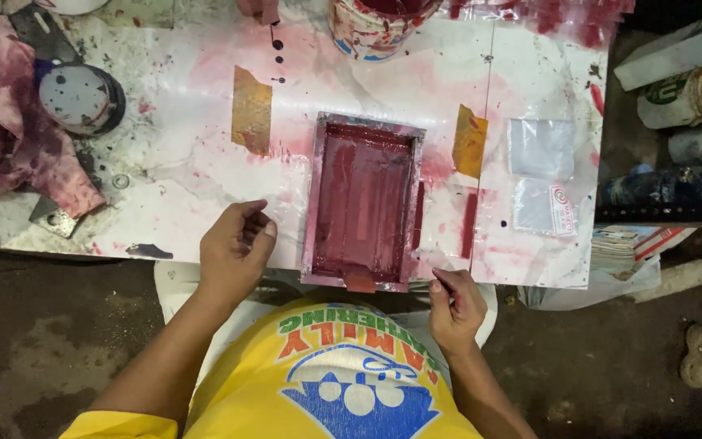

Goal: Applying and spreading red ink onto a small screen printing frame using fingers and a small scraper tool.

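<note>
A small rectangular printing frame (365,199) with a red ink-soaked mesh lies on the white, ink-stained table (188,154), its near end at the table's front edge. My left hand (235,248) rests on the table just left of the frame, fingers curled, holding nothing I can see. At the frame's lower right corner my right hand (452,305) has its fingers pinched together near the edge of a clear plastic sheet (448,264); whether it grips the sheet is unclear. Small clear plastic bags (539,175) lie to the right of the frame.
A paint-smeared bucket of red ink (371,24) stands at the back. A stained pink rag (10,122) and a round lid (81,97) lie at the left. Bottles and cans (684,122) crowd the right side. Two brown tape strips (252,110) are stuck on the table.
</note>
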